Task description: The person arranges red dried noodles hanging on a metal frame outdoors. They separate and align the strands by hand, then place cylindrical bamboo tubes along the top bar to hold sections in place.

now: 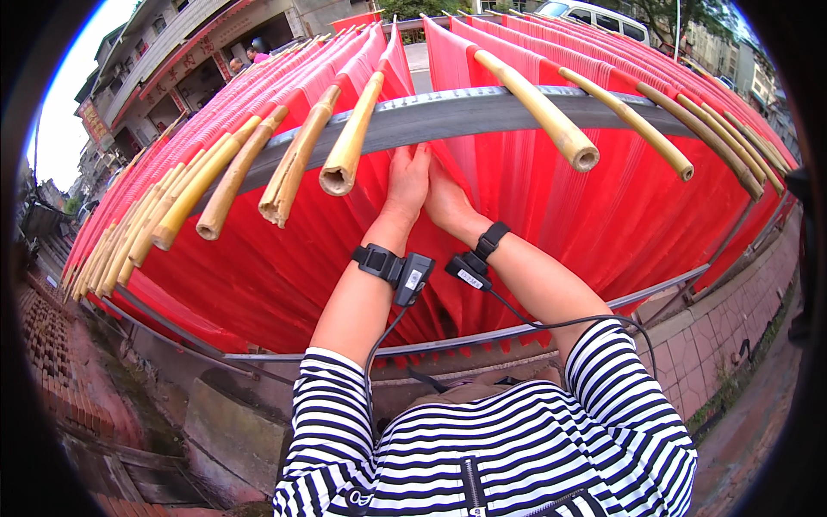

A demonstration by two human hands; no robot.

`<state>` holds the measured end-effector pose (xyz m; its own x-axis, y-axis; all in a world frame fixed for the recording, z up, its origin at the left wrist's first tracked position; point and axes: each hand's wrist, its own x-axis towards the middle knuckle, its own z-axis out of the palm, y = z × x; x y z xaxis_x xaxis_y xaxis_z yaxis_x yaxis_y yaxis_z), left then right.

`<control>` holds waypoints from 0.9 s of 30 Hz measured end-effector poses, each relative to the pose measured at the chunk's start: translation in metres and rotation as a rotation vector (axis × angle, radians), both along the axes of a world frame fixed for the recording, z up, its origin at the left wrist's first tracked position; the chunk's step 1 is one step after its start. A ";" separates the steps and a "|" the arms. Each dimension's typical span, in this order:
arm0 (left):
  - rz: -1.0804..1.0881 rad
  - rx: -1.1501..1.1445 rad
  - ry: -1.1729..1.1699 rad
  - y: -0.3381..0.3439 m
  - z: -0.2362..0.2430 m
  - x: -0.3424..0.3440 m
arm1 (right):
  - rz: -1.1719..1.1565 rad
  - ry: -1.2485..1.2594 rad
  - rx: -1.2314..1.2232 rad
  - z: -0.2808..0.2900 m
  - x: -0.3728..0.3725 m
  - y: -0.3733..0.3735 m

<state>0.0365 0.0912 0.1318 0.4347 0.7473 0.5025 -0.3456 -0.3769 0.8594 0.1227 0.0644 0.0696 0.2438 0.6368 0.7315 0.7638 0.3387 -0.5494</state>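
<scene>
Red sheets of what looks like fine thread or cloth (pixel 534 215) hang in close folds from bamboo poles. My left hand (pixel 409 179) reaches up among the folds below a curved-looking metal rail (pixel 482 112), its visible fingers pointing upward and fairly straight. My right hand (pixel 446 200) is beside it, almost touching, and a red fold covers its fingers, so their grip is hidden. Two pole ends flank my hands: a hollow bamboo pole (pixel 351 146) to the left and another bamboo pole (pixel 543 116) to the right, both resting on the rail.
Several more poles fan out on both sides, their ends jutting toward me, one split pole (pixel 297 164) among them. A lower metal bar (pixel 465 340) crosses in front of my body. Cables run from black wrist devices (pixel 413 277). Brick paving (pixel 698 353) lies right; a van (pixel 594 19) stands beyond.
</scene>
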 end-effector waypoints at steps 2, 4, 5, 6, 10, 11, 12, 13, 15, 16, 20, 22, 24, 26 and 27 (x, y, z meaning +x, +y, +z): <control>-0.002 -0.025 -0.025 0.003 -0.002 0.002 | 0.013 0.020 -0.015 -0.002 0.000 0.002; 0.049 0.017 0.020 0.006 -0.003 0.000 | 0.015 0.038 -0.050 0.001 0.000 0.000; 0.069 0.044 0.062 0.008 -0.003 -0.001 | 0.009 0.036 -0.006 0.002 -0.002 0.000; 0.088 0.067 0.092 0.010 0.000 -0.007 | 0.022 0.031 -0.027 0.007 -0.008 -0.001; 0.226 0.156 0.147 0.008 0.000 -0.004 | 0.051 0.047 -0.180 0.021 -0.010 -0.010; 0.229 0.131 0.173 0.008 0.001 -0.003 | 0.056 0.052 -0.236 0.024 -0.012 -0.012; 0.238 0.156 0.172 0.009 0.000 -0.003 | 0.057 0.062 -0.208 0.024 -0.013 -0.013; 0.240 0.167 0.180 0.013 0.009 0.000 | 0.061 0.073 -0.182 0.033 -0.012 -0.012; 0.245 0.179 0.178 0.016 0.009 0.003 | 0.055 0.040 -0.141 0.033 -0.011 -0.010; 0.249 0.183 0.172 0.019 0.011 0.000 | 0.047 0.000 -0.122 0.036 -0.015 -0.007; 0.251 0.155 0.172 0.024 0.006 -0.003 | 0.022 -0.038 -0.142 0.032 -0.004 -0.006; 0.198 0.151 0.191 0.028 0.004 -0.002 | 0.037 0.005 -0.148 0.028 0.006 -0.012; 0.189 0.180 0.199 0.030 0.002 -0.004 | 0.034 0.014 -0.178 0.026 0.013 -0.016; 0.208 0.213 0.203 0.033 0.002 -0.009 | 0.043 -0.001 -0.209 0.025 0.016 -0.016; 0.217 0.225 0.200 0.035 0.002 -0.011 | 0.043 -0.004 -0.250 0.024 0.018 -0.013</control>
<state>0.0253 0.1260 0.1336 0.3842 0.7135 0.5859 -0.0706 -0.6100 0.7892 0.1405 0.0515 0.0941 0.2103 0.8077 0.5508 0.7541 0.2245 -0.6172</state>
